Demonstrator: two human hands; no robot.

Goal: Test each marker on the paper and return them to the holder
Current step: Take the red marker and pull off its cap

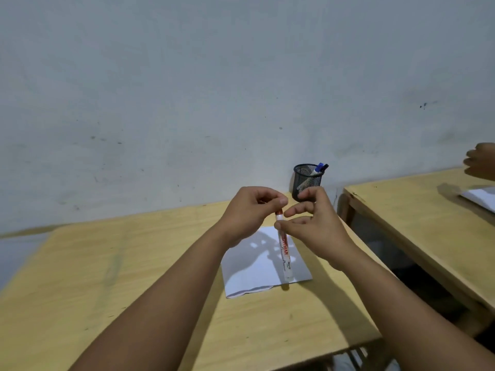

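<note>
Paper point(263, 266) lies on the near table point(134, 263), right of its centre. Holder point(306, 182) stands at the table's far right corner, against the wall point(214, 76), behind the paper. Two markers point(319, 168) sit in the holder, leaning right. Left hand point(249, 212) and right hand point(313, 223) are side by side above the paper's far edge, in front of the holder. Marker point(284, 250) runs between them, over the paper, top end at the left hand. Second table point(415, 223) stands to the right, apart; another sheet point(480, 198) lies on it, another person's hand point(480, 160) above.

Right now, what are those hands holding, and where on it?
A red marker: the left hand grips its upper, cap end, and the right hand pinches the barrel just below.
</note>
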